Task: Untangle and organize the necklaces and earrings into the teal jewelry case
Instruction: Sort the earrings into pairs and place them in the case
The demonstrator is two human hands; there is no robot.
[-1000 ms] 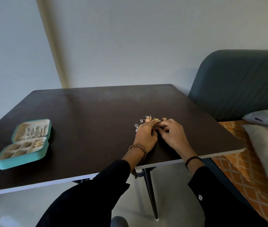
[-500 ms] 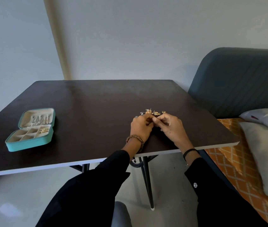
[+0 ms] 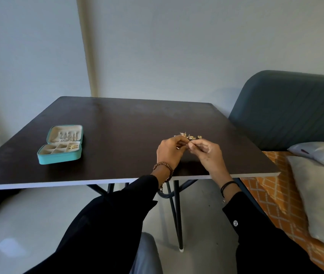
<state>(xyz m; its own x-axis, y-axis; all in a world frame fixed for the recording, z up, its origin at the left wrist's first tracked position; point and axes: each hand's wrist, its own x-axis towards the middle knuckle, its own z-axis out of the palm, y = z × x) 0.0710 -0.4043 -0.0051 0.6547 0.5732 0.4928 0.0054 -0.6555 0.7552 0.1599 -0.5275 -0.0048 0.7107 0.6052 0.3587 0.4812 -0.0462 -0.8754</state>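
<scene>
The teal jewelry case (image 3: 58, 158) lies open on the left of the dark table (image 3: 117, 135), with silver pieces in its lid and gold pieces in one compartment. A small pile of gold jewelry (image 3: 190, 136) sits on the table right of centre. My left hand (image 3: 170, 150) and my right hand (image 3: 206, 150) meet just in front of the pile, fingertips pinched together on a small gold piece between them. The piece itself is mostly hidden by my fingers.
The table's front edge (image 3: 97, 181) runs just under my wrists. A blue-grey headboard (image 3: 287, 109) and a bed with pillows (image 3: 323, 194) and an orange patterned sheet stand to the right. Thin black table legs (image 3: 177, 214) show below.
My hands have lifted slightly off the pile and pinched together on a small piece. The view shifted left, so the case now appears closer to centre.
</scene>
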